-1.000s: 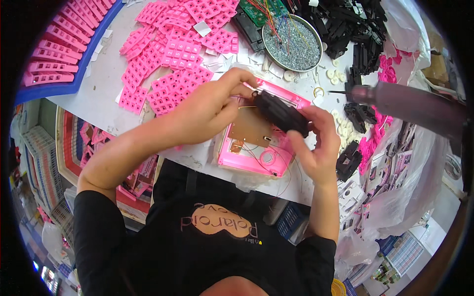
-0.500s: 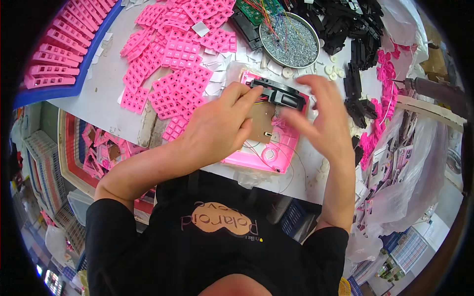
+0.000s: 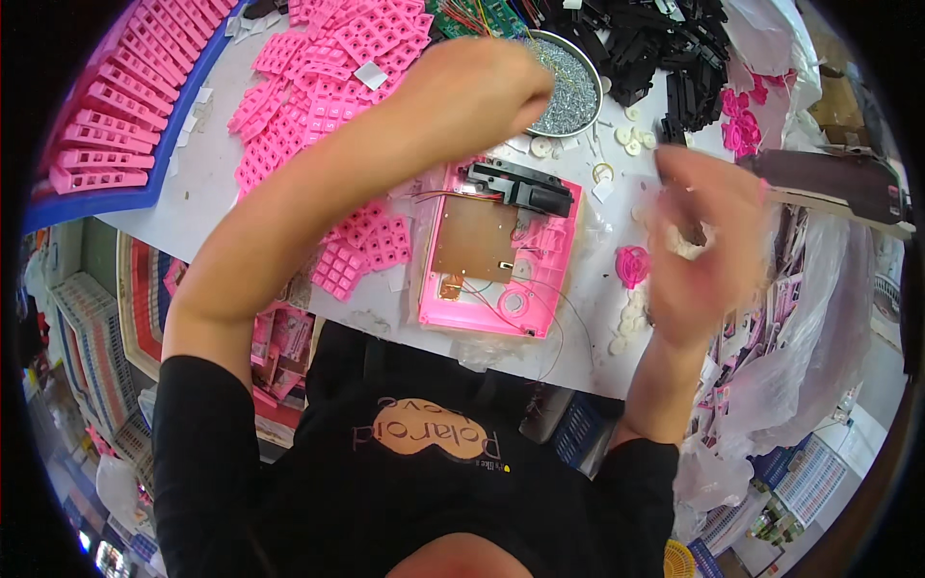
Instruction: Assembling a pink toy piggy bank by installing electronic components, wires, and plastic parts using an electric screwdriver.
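Observation:
My left hand [image 3: 491, 94], its fingers curled closed, is at the left edge of a round metal dish [image 3: 599, 94] of small silvery screws [image 3: 570, 91]. What its fingertips hold, if anything, is hidden. Smeared by motion, my right hand [image 3: 711, 246] hangs over the table's right side, near a dark powered screwdriver [image 3: 824, 183]. Its grip cannot be made out. Between my arms lies an open pink plastic housing [image 3: 448, 313]. A brown circuit board [image 3: 477, 236], thin wires and a black plastic part [image 3: 520, 186] sit in it, the black part along the far edge.
Pink keypads [image 3: 279, 135] are heaped at left, beside a blue tray [image 3: 159, 193] of pink parts. Black plastic parts [image 3: 665, 43] pile up at far right. Small white wheels [image 3: 631, 323] and a pink coil [image 3: 632, 267] lie at right. Green circuit boards [image 3: 458, 17] lie behind.
Both hands have left the black part in the housing. My left hand has moved up to the screw dish, and my right hand has swung right toward the screwdriver. The view has shifted slightly.

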Available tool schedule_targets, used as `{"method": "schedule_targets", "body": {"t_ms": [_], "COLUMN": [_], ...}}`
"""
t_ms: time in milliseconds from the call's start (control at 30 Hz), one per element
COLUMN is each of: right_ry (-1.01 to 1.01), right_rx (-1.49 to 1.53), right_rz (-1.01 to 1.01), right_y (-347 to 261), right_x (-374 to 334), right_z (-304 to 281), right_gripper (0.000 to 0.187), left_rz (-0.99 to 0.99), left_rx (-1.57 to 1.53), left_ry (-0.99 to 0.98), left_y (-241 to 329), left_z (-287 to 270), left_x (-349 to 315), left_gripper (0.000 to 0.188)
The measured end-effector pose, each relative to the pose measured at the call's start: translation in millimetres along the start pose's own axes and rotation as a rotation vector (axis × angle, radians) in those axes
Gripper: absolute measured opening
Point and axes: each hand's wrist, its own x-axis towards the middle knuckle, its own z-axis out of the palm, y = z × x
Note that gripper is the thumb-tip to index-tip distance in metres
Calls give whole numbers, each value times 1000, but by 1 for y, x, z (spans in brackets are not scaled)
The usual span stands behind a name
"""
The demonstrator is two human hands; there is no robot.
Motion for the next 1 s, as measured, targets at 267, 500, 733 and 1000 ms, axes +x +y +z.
{"method": "schedule_targets", "body": {"t_ms": [267, 500, 733, 1000], "right_ry": [218, 201, 262, 139], "right_rx": [1112, 1017, 1414, 1453], "right_rz": [372, 577, 324, 188], "right_y": [51, 13, -4, -27], "right_x": [29, 50, 10, 2], "right_z": [-31, 7, -3, 0], "right_gripper": [48, 45, 40, 33], "left_rz": [287, 191, 125, 38], "left_rx": [317, 361, -352, -509], "left_ry": [-108, -220, -118, 71], "left_y": [-15, -17, 35, 67], "left_z": [78, 74, 5, 11], "left_x": [57, 64, -15, -65], "left_gripper": [14, 17, 10, 15]}}
